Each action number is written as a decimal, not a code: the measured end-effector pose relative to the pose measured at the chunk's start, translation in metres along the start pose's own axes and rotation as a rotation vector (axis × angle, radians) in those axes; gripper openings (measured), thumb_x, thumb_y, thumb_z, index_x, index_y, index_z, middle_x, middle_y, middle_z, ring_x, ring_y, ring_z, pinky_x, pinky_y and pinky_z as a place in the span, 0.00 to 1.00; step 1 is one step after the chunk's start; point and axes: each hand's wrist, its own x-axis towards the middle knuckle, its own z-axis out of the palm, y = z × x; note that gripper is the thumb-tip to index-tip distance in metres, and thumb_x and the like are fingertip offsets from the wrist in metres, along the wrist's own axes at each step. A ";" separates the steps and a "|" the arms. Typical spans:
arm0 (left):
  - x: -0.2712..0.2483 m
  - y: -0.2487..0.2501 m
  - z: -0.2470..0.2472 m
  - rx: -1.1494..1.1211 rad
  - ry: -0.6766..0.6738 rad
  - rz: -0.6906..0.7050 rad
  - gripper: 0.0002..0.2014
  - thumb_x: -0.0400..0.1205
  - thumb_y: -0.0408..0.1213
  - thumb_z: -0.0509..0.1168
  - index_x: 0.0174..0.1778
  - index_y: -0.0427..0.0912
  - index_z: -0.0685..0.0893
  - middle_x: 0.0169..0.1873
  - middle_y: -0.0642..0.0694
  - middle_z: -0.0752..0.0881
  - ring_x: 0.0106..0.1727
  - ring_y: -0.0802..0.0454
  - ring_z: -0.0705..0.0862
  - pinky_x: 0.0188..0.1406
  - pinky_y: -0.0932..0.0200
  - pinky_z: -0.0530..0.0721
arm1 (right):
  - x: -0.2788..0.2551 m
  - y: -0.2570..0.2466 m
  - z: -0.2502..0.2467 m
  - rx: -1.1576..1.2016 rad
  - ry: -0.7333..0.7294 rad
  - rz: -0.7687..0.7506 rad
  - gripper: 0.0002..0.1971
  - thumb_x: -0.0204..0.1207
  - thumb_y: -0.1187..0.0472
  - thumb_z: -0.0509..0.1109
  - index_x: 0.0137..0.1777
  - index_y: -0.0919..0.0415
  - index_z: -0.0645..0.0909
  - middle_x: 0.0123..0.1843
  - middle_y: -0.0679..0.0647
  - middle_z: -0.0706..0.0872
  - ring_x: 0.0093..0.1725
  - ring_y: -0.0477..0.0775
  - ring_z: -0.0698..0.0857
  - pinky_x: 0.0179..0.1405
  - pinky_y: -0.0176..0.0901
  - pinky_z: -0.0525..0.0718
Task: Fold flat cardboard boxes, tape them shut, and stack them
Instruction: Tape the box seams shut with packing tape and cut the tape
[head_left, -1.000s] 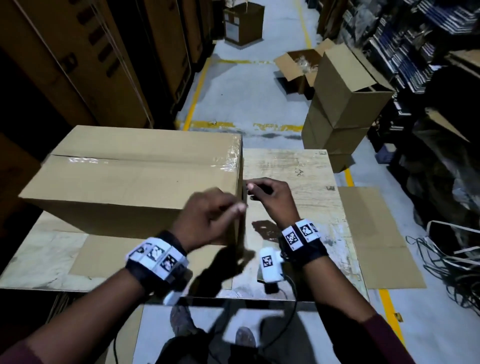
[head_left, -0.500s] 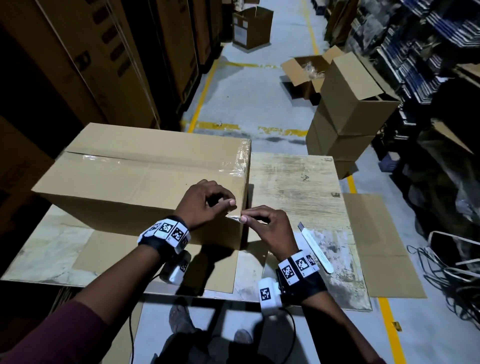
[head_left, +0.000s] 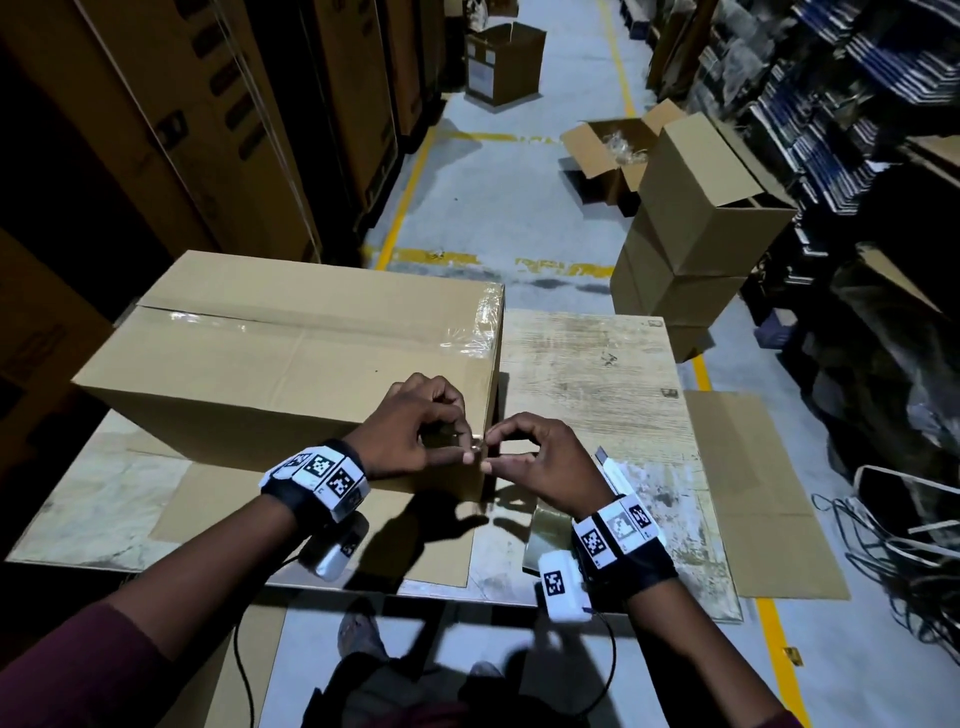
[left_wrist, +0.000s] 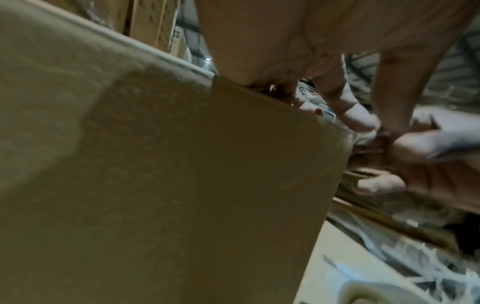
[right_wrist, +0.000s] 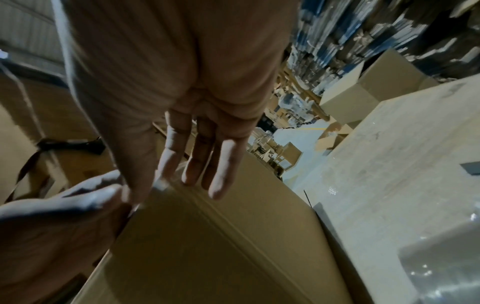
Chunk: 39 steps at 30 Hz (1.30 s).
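Cardboard box (head_left: 291, 374), sealed along its top seam with clear tape (head_left: 322, 330), is sitting in the left centre of the head view on a worn table (head_left: 587, 364), and both hands are meeting at its near right corner. The left hand (head_left: 415, 431) and the right hand (head_left: 540, 462) are each pinching, thumb against forefinger, what looks like a small scrap of clear tape between them; it is too small and glossy to be sure. In the right wrist view the other fingers (right_wrist: 218, 164) are hanging loose over the box edge. Judging by its size and thin walls, the box is probably light and empty but bulky, stiff at the corners and yielding mid-panel, so it is best lifted with palms on opposite ends or under the bottom edges. Tape film will be sticky and prone to folding on itself. Toward the upper right, stacked boxes (head_left: 696, 228) are standing on the floor.
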 end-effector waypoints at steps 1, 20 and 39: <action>-0.002 0.000 0.000 -0.006 -0.010 0.006 0.11 0.70 0.64 0.74 0.42 0.65 0.87 0.51 0.62 0.78 0.57 0.57 0.72 0.59 0.54 0.66 | -0.002 -0.002 0.003 -0.040 0.011 -0.012 0.14 0.66 0.65 0.87 0.49 0.57 0.88 0.52 0.51 0.90 0.56 0.46 0.89 0.52 0.39 0.90; -0.008 0.005 0.004 -0.145 0.024 0.080 0.10 0.71 0.48 0.80 0.39 0.55 0.85 0.57 0.58 0.82 0.65 0.56 0.75 0.69 0.46 0.72 | -0.006 0.003 0.011 -0.927 0.132 -0.542 0.09 0.69 0.57 0.81 0.42 0.57 0.83 0.39 0.50 0.81 0.49 0.54 0.76 0.22 0.40 0.71; 0.013 0.012 -0.007 -0.306 0.045 -0.091 0.10 0.74 0.39 0.81 0.49 0.47 0.91 0.45 0.48 0.86 0.45 0.50 0.86 0.46 0.58 0.83 | 0.001 0.011 0.016 -0.058 0.222 -0.117 0.03 0.71 0.65 0.84 0.43 0.61 0.94 0.43 0.47 0.94 0.48 0.47 0.92 0.56 0.43 0.87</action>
